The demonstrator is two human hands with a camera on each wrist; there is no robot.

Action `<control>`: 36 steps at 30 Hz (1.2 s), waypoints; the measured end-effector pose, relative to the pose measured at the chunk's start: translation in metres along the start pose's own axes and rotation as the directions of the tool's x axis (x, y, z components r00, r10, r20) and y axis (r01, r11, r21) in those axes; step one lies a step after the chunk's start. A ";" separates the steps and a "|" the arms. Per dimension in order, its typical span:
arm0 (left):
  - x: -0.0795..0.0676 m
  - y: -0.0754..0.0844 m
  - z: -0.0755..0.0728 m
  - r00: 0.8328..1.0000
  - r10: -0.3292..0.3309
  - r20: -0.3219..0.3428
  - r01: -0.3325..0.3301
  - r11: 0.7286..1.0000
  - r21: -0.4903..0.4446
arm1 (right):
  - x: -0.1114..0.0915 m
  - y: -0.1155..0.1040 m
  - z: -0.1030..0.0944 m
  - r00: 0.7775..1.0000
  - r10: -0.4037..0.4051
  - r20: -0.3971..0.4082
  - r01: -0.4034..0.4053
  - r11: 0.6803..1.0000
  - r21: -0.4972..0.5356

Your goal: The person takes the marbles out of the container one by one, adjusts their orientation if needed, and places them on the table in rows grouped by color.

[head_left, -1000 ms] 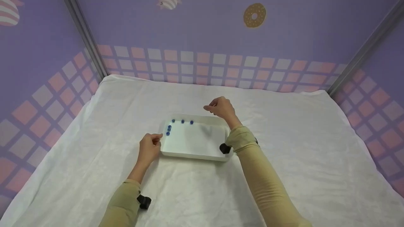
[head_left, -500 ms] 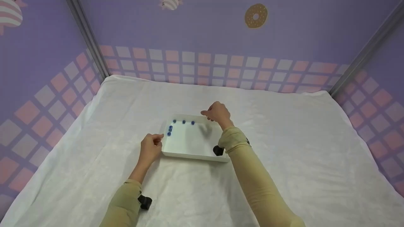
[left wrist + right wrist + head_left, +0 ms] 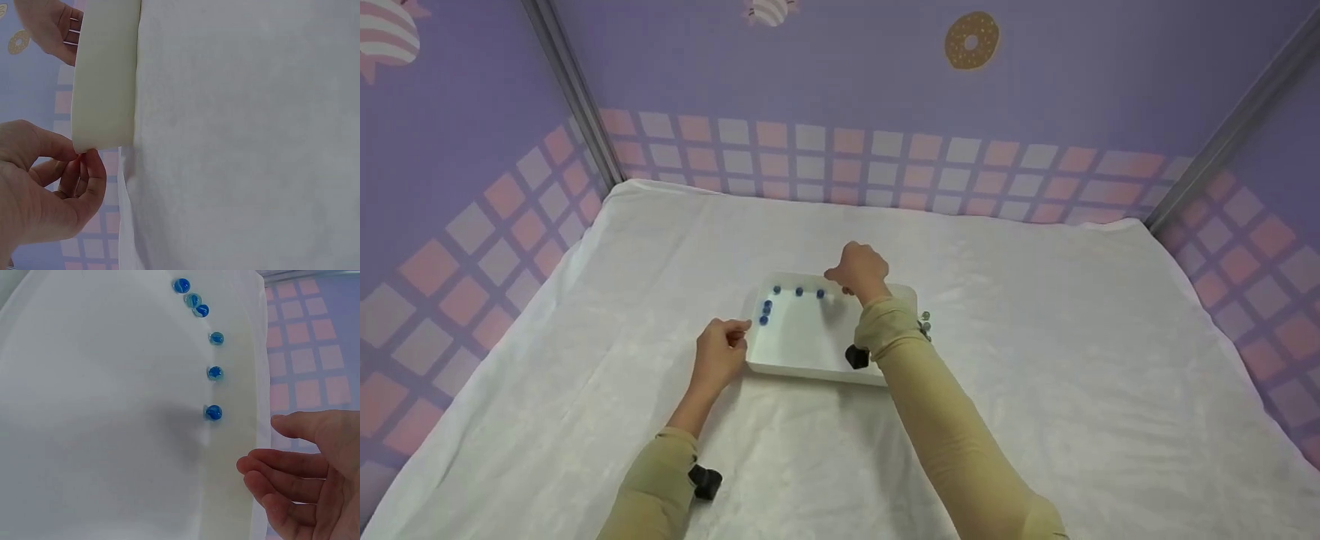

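Note:
A white rectangular tray [image 3: 810, 372] sits on the white cloth. My left hand [image 3: 722, 352] pinches its left edge; the left wrist view shows the thumb and fingertips at the tray's corner [image 3: 104, 112]. Several blue swirled glass marbles lie inside: three spaced along the far wall, with the nearest marble [image 3: 214, 413] closest to my right hand, and a group [image 3: 193, 300] by the left wall. Over the tray's far wall hovers my right hand [image 3: 861, 271], fingers loosely bent and apart from the thumb. In the right wrist view that hand [image 3: 304, 478] holds nothing.
Several greenish marbles [image 3: 925, 316] lie just outside the tray's right wall, partly hidden by my right sleeve. Purple panels [image 3: 840, 67] with pink and white squares enclose the cloth [image 3: 1072, 360] at the back and both sides.
My right hand has moved left along the tray's far wall, toward the marbles. The greenish marbles have come into view beside the right sleeve. My left hand stays at the tray's edge.

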State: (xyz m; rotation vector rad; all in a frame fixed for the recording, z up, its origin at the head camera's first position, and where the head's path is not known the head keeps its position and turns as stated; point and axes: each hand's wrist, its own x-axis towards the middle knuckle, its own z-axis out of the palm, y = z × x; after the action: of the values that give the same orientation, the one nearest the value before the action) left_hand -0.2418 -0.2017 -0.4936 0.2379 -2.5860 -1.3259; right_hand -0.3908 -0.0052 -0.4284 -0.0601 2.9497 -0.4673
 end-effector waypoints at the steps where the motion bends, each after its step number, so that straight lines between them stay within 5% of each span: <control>1: 0.000 0.000 0.000 1.000 0.000 -0.002 0.000 1.000 -0.002 | 0.001 -0.002 0.002 1.000 -0.007 -0.003 0.007 1.000 -0.011; 15: -0.001 0.000 0.000 1.000 0.021 -0.022 -0.021 1.000 -0.016 | 0.009 -0.020 0.017 0.996 -0.080 -0.043 0.068 0.971 -0.231; 25: -0.002 0.001 0.000 1.000 -0.006 -0.010 0.006 1.000 -0.009 | 0.015 -0.029 0.025 0.978 -0.196 -0.073 0.144 0.884 -0.444; 36: -0.002 0.000 -0.001 1.000 0.017 -0.016 -0.017 1.000 -0.007 | 0.012 -0.029 0.042 0.931 -0.350 -0.106 0.242 0.808 -0.537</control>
State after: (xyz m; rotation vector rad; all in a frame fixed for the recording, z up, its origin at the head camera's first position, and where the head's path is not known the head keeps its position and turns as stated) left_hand -0.2399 -0.2025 -0.4930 0.2245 -2.5642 -1.3218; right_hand -0.3957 -0.0461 -0.4609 -0.5805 3.1837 0.3321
